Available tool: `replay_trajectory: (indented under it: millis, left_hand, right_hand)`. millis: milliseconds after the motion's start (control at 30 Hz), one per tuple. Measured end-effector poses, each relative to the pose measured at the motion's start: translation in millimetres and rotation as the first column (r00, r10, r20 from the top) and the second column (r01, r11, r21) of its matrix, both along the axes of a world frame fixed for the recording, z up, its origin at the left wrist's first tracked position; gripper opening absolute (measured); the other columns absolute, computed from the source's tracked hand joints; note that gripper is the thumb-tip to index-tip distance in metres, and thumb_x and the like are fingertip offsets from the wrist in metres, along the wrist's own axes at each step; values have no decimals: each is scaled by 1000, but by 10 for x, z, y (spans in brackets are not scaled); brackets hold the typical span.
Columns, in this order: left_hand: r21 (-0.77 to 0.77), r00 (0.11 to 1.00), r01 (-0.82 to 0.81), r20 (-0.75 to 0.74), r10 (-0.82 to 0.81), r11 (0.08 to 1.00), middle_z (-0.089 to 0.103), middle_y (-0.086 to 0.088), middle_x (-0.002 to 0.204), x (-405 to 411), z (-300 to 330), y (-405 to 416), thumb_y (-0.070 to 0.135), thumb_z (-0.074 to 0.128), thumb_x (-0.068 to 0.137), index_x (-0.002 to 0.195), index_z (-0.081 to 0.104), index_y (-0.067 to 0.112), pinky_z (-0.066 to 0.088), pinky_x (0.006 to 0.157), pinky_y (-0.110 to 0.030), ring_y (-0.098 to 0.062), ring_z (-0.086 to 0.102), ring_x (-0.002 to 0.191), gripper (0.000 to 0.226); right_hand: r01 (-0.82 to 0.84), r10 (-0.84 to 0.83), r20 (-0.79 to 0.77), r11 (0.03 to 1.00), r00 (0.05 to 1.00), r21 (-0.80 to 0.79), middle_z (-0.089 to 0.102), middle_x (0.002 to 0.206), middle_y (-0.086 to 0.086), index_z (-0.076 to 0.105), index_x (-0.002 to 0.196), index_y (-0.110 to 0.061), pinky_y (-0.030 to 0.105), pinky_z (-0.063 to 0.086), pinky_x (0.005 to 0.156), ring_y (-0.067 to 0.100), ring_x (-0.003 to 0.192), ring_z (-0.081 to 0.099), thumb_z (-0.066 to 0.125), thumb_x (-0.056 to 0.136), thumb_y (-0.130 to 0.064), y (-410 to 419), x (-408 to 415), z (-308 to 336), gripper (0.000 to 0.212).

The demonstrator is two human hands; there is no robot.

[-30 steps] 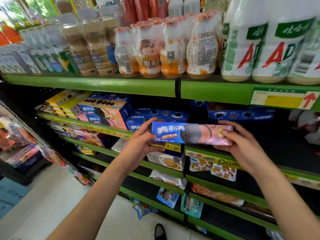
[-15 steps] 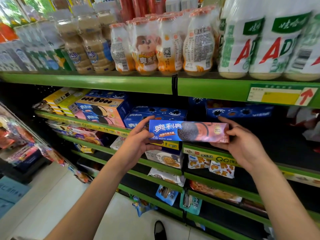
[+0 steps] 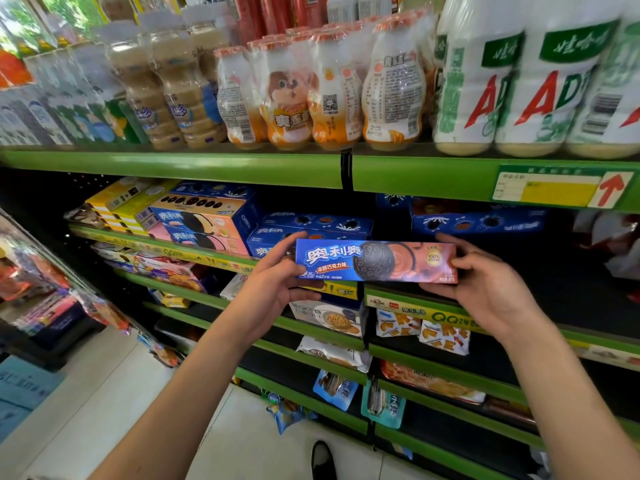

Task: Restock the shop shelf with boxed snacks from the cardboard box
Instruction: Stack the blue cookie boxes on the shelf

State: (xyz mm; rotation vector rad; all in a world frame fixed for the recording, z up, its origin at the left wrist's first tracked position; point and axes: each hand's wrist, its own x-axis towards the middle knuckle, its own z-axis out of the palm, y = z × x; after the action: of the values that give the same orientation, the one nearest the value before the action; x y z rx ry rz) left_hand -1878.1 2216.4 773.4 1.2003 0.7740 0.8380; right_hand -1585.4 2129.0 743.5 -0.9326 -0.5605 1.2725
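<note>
1. I have the cookie box [image 3: 375, 260] at centre frame, long side level, held by its two ends. The left hand [image 3: 277, 289] grips the blue end with thumb below and fingers curled over the top; the right hand [image 3: 485, 284] pinches the pink end the same way. Both hands are closed on the box, nothing else in them.

2. The box hangs just in front of the snack shelf [image 3: 429, 308], at the gap between the blue boxes [image 3: 311, 226] at centre and the second blue stack [image 3: 478, 221] to the right of centre.

3. Risk, as I judge it — the green shelf lip [image 3: 242, 171] of the drinks shelf above sits low over this row, so tilting the box up on the way in could catch its top edge there.

4. Going in skewed could nudge the blue boxes to the left, or leave the box overhanging the front edge, where it may tip off.

5. Open room: the dark stretch of shelf at right of frame looks bare and deep — the easiest landing. The cardboard box is not in view.
</note>
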Motion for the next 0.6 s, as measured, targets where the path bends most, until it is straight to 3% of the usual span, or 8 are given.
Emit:
replay_trajectory:
  millis: [200, 300, 367, 467, 600]
  left_hand:
    - [4, 1000, 13, -6, -13, 1000, 67, -14, 110, -20, 20, 47, 8, 59, 81, 136, 55, 27, 58, 70, -38, -33, 69, 89, 58]
    - [58, 998, 34, -47, -31, 998, 68, -6, 117, -34, 13, 72, -4, 62, 72, 135, 53, 31, 57, 75, -34, -24, 68, 100, 73]
    - [123, 992, 67, -113, -53, 990, 69, 0, 116, -40, 16, 76, -14, 60, 69, 123, 64, 32, 56, 78, -29, -19, 64, 108, 72]
    - [149, 988, 80, -145, -58, 986, 70, 3, 109, -39, 22, 78, -26, 54, 71, 110, 69, 31, 54, 75, -27, -15, 62, 107, 71]
    - [147, 989, 86, -134, -67, 985, 68, -2, 110, -18, 37, 63, -19, 56, 64, 112, 68, 26, 51, 72, -29, -18, 61, 105, 67]
  right_hand:
    - [4, -4, 5, 1000, 1000, 8, 70, 107, 14, 63, 115, -10, 40, 59, 70, 31, 102, 66, 40, 89, 4, 20, 12, -35, 37]
    - [-28, 24, 62, 998, 998, 56, 68, 118, 15, 60, 127, -14, 40, 60, 77, 31, 106, 67, 48, 69, 15, 6, 56, -84, 66]
    - [-41, 29, 98, 992, 995, 120, 67, 123, 14, 63, 126, -15, 36, 59, 81, 28, 111, 66, 49, 57, 21, -20, 78, -114, 80]
    - [-61, 42, 114, 983, 993, 172, 64, 129, 13, 71, 114, -17, 29, 57, 83, 24, 114, 64, 51, 53, 24, -49, 86, -150, 76]
    - [-77, 56, 127, 982, 990, 174, 68, 123, 10, 75, 108, -21, 27, 57, 79, 21, 109, 66, 54, 52, 22, -53, 100, -176, 73]
